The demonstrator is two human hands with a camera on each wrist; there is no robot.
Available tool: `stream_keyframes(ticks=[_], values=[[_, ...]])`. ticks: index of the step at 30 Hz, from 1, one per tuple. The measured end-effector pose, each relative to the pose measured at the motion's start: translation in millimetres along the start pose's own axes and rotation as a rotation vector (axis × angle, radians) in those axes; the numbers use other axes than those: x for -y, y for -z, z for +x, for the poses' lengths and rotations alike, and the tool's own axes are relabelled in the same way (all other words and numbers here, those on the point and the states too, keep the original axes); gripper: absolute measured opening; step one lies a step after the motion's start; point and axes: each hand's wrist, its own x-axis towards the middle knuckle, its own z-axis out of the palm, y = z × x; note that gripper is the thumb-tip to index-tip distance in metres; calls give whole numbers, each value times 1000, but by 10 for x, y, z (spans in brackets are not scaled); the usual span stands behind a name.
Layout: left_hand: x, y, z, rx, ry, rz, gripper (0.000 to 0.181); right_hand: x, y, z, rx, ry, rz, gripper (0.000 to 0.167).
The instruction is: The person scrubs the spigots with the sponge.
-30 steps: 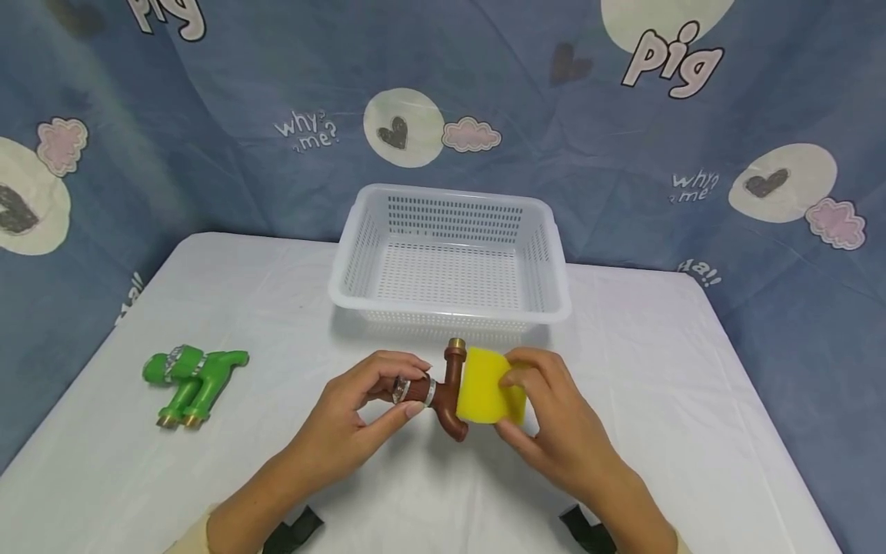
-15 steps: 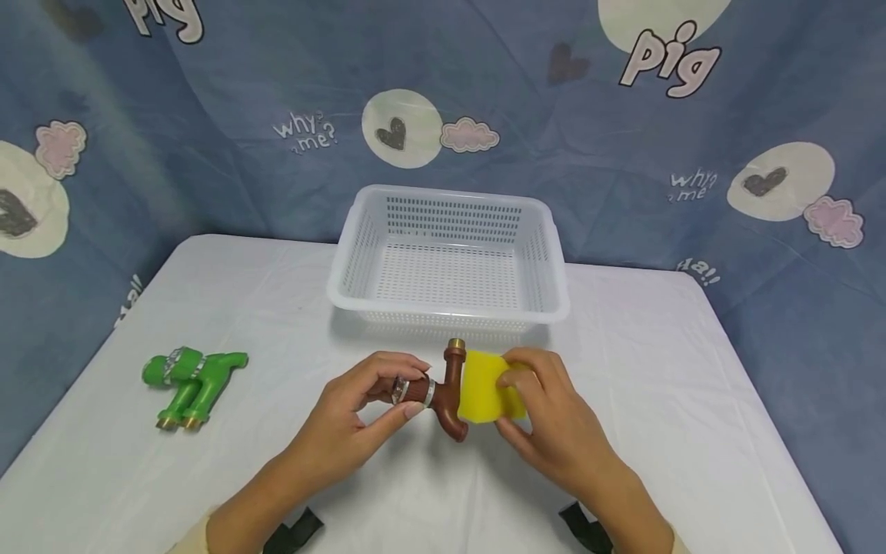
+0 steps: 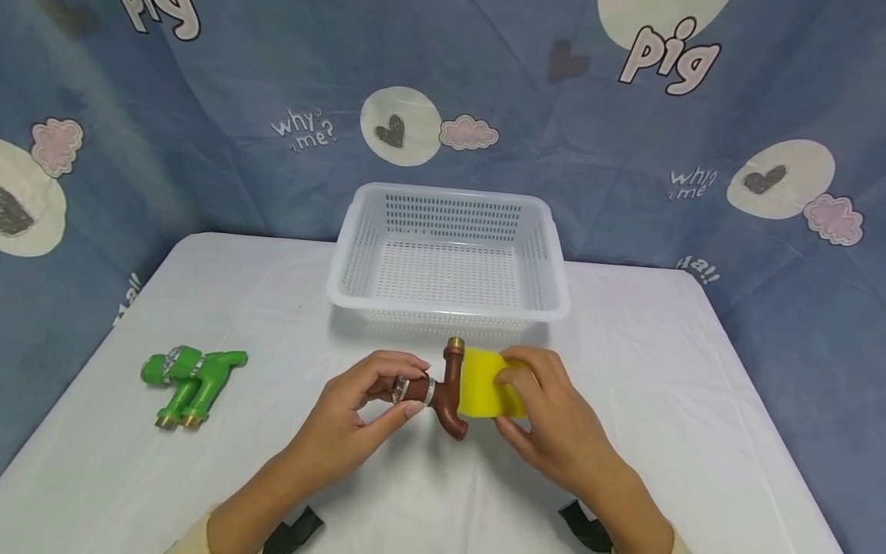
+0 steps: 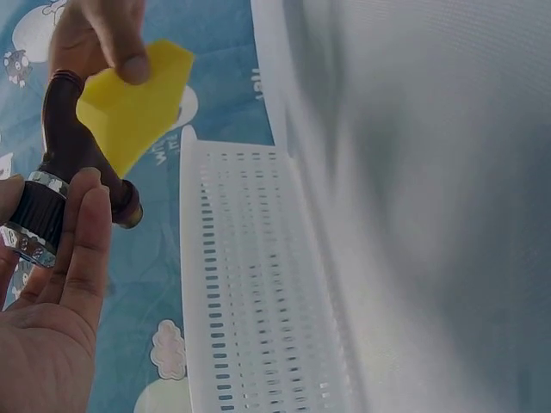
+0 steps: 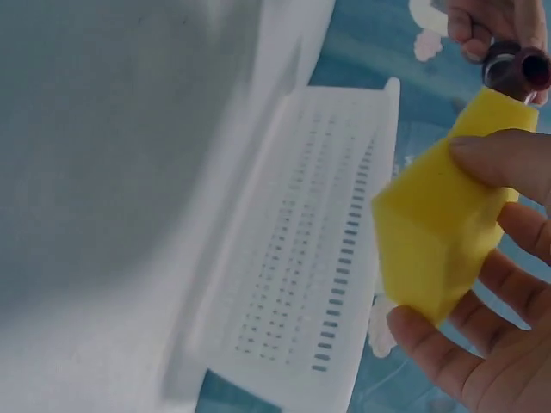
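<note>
A brown faucet (image 3: 450, 396) with a brass-coloured threaded end is held above the table by my left hand (image 3: 360, 408), whose thumb and fingers grip its ribbed knob with silver rings. My right hand (image 3: 554, 415) pinches a yellow sponge (image 3: 481, 383) between thumb and fingers. The sponge's left side lies against the faucet's body in the head view. From the left wrist, the sponge (image 4: 129, 112) appears behind the dark faucet (image 4: 73, 138). In the right wrist view the sponge (image 5: 439, 215) hides most of the faucet (image 5: 525, 73).
Behind the hands stands a white perforated plastic basket (image 3: 450, 314) with nothing in it. A green double-spout faucet (image 3: 197, 381) lies at the left of the white-covered table (image 3: 692, 400). A blue printed curtain (image 3: 277, 192) hangs around the back and sides.
The sponge has shifted very slightly along the faucet's side, toward the basket, with my right hand. My left hand and the brown faucet stay where they were.
</note>
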Motion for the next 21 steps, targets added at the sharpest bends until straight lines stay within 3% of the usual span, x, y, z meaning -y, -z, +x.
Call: stream_keyframes(ticks=[3,7,11,15,18,21], values=[[-3,1,0,1,7,-7,39,-16,15,-11,-5,-21,28,54],[-23,1,5,11,36,-18,38,12,51,-23,-22,-38,185,53],[-39,-2,5,19,60,-54,36,51,44,-7,-35,8,272,55],[-41,6,7,9,51,-98,39,28,22,4,-28,17,179,59],[-47,21,10,-2,49,-137,41,0,29,4,-5,-18,90,63],[-55,29,10,-10,58,-162,42,-17,42,7,-13,-26,64,64]])
